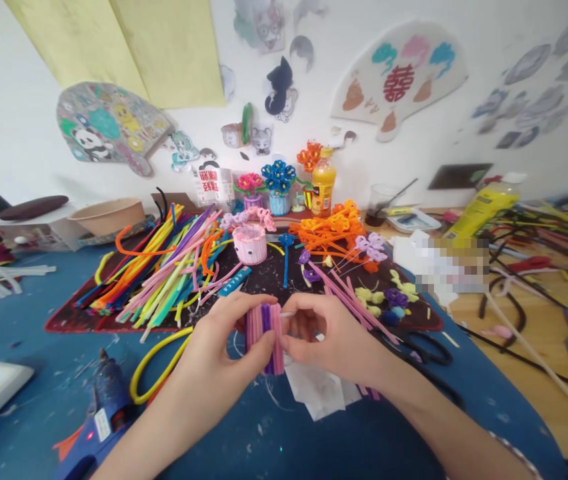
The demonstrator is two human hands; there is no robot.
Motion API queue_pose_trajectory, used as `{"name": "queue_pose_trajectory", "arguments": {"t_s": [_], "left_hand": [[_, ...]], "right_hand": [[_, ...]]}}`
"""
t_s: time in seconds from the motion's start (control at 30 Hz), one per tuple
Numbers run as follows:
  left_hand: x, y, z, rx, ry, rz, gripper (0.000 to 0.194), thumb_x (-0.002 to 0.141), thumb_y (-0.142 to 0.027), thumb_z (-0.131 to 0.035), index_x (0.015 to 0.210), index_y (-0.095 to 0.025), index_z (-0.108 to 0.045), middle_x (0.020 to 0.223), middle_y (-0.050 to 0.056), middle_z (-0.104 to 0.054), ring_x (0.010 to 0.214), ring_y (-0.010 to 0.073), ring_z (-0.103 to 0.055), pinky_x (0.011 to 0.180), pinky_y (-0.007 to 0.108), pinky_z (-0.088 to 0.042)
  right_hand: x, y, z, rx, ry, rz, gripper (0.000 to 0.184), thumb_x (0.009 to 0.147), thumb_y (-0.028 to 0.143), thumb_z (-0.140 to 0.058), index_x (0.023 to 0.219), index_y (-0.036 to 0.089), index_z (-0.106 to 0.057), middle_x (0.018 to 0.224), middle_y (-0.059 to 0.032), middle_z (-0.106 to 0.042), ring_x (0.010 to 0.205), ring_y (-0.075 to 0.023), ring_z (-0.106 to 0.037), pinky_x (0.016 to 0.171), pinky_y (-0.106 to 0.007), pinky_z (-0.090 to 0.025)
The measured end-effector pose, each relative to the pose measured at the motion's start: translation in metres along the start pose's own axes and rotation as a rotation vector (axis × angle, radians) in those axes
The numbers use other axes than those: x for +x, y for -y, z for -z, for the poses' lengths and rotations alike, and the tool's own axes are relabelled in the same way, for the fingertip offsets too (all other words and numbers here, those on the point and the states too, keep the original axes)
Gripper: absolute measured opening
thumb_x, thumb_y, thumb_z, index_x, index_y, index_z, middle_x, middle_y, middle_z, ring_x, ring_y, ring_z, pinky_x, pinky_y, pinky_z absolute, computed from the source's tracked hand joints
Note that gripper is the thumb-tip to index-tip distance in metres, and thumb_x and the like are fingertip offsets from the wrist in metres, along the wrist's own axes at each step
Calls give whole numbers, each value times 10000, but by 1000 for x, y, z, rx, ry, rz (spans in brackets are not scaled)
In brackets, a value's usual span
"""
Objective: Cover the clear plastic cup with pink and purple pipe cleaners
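Note:
My left hand is closed round a small upright bundle of pink and purple pipe-cleaner pieces, thumb on its front. My right hand pinches the bundle's right side, fingers curled. Both hands hover over the blue table just in front of a black mat. Under them lies a scrap of white paper.
A heap of coloured pipe cleaners lies on the mat's left; a pink cup, orange flowers and small purple and yellow blossoms behind. A blue glue gun and yellow loop lie front left. Black scissors right.

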State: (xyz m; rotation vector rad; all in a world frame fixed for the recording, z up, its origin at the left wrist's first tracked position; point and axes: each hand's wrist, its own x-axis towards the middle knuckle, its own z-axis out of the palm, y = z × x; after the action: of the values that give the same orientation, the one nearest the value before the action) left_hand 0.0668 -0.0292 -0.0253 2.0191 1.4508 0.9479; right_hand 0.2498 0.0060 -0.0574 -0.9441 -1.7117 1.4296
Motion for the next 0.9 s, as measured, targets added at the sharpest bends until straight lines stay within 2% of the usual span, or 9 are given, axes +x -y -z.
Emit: {"name": "queue_pose_trajectory", "arguments": {"t_s": [0.17,0.7,0.9], "left_hand": [[0,1,1,-17,42,18,337,832,-278,-602,1165,-242,-641,1074,41,-692,983,204,-658,885,371,-511],[-2,1,1,-31,56,19,362,829,-252,-596,1190,-252,-633,1085,41,-668,1055,208,-642,933,369,-509],[-2,1,3,-17,53,31,457,789,-260,-632,1245,-273,-603,1207,59,-657,1140,230,-618,950,378,-525]], "right_hand": [[0,1,1,-17,22,-13,175,697,148,-733,809,186,-604,684,65,-516,575,-83,-409,518,-213,-337],[0,0,0,-9,5,-29,176,674,130,-724,803,181,-615,699,54,-536,568,-82,-420,518,-216,-348],[0,-1,1,30,58,-42,223,674,143,-758,823,187,-598,737,45,-546,584,-84,-430,521,-214,-357]]}}
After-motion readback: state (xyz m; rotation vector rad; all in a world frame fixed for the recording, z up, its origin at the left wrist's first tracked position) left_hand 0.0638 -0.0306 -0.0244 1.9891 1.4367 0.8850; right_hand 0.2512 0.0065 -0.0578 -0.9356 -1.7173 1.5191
